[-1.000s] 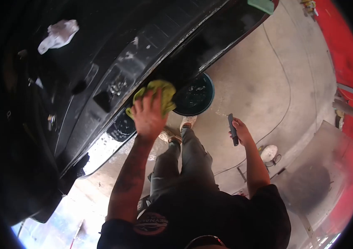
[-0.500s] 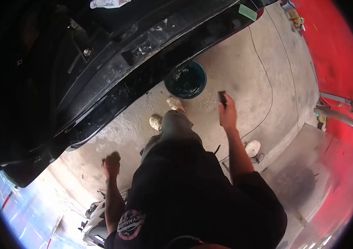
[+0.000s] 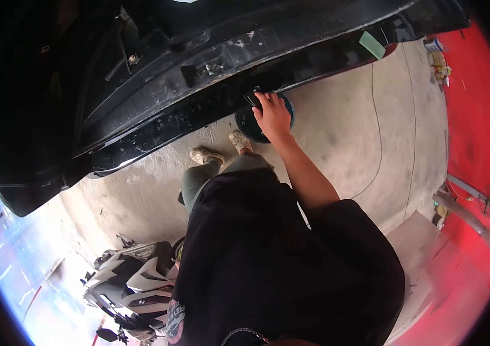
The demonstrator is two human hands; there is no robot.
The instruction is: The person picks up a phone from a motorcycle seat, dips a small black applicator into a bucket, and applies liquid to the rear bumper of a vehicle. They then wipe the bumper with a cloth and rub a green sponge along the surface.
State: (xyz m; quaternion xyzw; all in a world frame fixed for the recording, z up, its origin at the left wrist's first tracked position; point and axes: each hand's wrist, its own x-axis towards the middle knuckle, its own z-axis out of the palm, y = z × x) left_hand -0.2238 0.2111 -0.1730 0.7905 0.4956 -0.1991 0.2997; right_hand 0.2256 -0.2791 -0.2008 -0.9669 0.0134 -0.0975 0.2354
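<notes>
My right hand (image 3: pixel 275 119) is closed around a small dark block (image 3: pixel 252 97), its fingers bent over the top. Hand and block are right at the glossy black edge of a car body (image 3: pixel 199 115), which has pale specks and wet-looking spots along it. Below the hand stands a dark bucket (image 3: pixel 292 113), partly covered by the hand and the car edge. Farther right along the same edge lies a light green block (image 3: pixel 372 45). My left hand is out of view.
A motorcycle (image 3: pixel 141 282) stands behind me at lower left. A cable (image 3: pixel 378 138) runs over the concrete floor (image 3: pixel 337 127) on the right. Along the red wall (image 3: pixel 475 98) are small containers (image 3: pixel 438 60) and a metal pipe (image 3: pixel 458 210).
My right hand has moved up and left from over the floor to the car edge, still with the dark block. My left hand has gone out of view. My feet have shifted.
</notes>
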